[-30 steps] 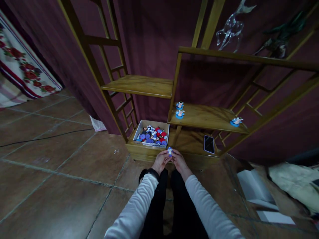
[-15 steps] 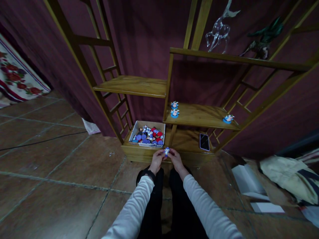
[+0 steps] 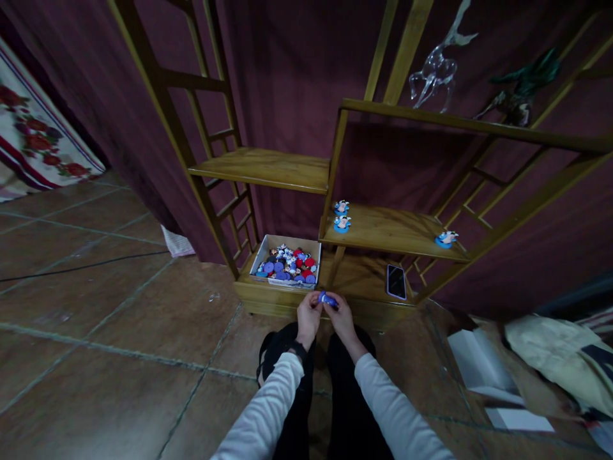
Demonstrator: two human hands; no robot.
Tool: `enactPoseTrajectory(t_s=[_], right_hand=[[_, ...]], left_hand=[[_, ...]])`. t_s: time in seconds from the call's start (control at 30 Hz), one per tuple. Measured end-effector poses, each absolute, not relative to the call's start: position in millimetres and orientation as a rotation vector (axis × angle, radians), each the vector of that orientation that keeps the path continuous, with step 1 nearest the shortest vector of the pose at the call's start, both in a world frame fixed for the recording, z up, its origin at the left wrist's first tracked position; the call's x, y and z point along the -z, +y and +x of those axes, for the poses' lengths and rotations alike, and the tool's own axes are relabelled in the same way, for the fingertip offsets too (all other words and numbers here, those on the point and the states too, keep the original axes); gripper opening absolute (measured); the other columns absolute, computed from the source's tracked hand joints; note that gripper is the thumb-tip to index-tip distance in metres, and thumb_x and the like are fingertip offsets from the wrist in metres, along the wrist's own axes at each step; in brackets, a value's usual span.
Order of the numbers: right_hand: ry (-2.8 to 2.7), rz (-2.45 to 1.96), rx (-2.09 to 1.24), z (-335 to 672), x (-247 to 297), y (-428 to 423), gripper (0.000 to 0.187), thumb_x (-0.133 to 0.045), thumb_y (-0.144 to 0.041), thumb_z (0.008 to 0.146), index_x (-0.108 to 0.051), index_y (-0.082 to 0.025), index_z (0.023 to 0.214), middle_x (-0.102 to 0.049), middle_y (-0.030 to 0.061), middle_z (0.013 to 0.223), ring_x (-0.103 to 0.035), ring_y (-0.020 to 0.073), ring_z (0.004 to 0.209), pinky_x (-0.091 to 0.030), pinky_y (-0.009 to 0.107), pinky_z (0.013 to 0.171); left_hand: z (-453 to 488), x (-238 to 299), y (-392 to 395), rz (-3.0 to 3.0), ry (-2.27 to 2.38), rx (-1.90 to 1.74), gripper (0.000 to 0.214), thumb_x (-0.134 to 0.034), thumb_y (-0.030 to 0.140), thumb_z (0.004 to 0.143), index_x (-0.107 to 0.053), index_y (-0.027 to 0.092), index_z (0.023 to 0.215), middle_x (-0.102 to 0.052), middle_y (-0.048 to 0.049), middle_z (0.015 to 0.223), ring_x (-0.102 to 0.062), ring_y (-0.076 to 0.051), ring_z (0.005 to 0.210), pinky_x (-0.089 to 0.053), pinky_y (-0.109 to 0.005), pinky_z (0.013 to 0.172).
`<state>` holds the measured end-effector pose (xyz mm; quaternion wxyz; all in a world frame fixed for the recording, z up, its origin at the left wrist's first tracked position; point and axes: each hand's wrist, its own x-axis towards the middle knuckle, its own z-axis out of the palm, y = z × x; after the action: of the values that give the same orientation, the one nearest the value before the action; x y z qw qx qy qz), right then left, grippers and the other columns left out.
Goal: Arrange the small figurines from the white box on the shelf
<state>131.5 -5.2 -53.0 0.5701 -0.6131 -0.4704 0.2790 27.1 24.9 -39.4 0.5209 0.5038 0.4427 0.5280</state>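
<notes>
Between my left hand [image 3: 308, 314] and my right hand [image 3: 341, 314] is a small purple-and-white figurine [image 3: 327, 299], pinched by the fingers of both. It is tilted, with its purple side toward me. Just beyond my hands, on the bottom shelf, a white cardboard box [image 3: 260, 255] holds a heap of figurines with purple, red and blue bases. Two figurines on blue bases, a front one [image 3: 341, 223] and a back one [image 3: 341, 207], stand at the left of the middle shelf. A third blue-based figurine [image 3: 446, 239] stands at its right end.
A phone [image 3: 396, 282] lies on the bottom shelf at the right. Higher up stand a clear glass deer [image 3: 435, 70] and a dark green sculpture [image 3: 524, 89]. White box pieces [image 3: 481, 361] and a pale cloth [image 3: 550, 348] lie on the floor to the right.
The figurine has been turned in my fingers, from upright with its white front showing to tilted with its purple side showing. The camera view has shifted slightly.
</notes>
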Motion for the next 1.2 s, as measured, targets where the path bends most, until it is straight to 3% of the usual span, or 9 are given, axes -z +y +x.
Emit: enactPoseTrajectory(t_s=[0.47,0.7,1.2], right_hand=[[-1.138,-1.452,-0.593,126,46,-9,0.031,-0.056,-0.023,0.073,-0.061,-0.020,0.103,-0.063,0.0062,0.103,-0.060,0.0188,0.094,-0.047,0.033,0.086],[-1.169,-1.462,-0.572,123,45,-11,0.028,-0.054,-0.016,0.072,-0.059,-0.020,0.100,-0.061,0.0050,0.098,-0.061,0.0170,0.086,-0.050,0.030,0.079],[-1.231,-1.665,-0.431,137,32,-20,0.036,-0.050,-0.006,0.072,-0.060,-0.023,0.101,-0.063,0.0041,0.096,-0.061,0.0187,0.090,-0.047,0.029,0.081]], left_hand=[[23,48,32,1.189,1.055,-1.174,0.019,-0.062,0.013,0.063,-0.063,0.015,0.082,-0.068,-0.0037,0.075,-0.062,-0.014,0.071,-0.047,-0.025,0.071],[18,36,32,0.966,1.001,-1.039,0.027,-0.071,0.025,0.054,-0.061,0.013,0.076,-0.061,0.0009,0.059,-0.055,-0.011,0.052,-0.043,-0.022,0.055],[30,27,29,0.924,0.899,-0.755,0.036,-0.074,0.024,0.052,-0.068,0.016,0.087,-0.070,-0.0067,0.088,-0.064,-0.019,0.080,-0.050,-0.028,0.070]])
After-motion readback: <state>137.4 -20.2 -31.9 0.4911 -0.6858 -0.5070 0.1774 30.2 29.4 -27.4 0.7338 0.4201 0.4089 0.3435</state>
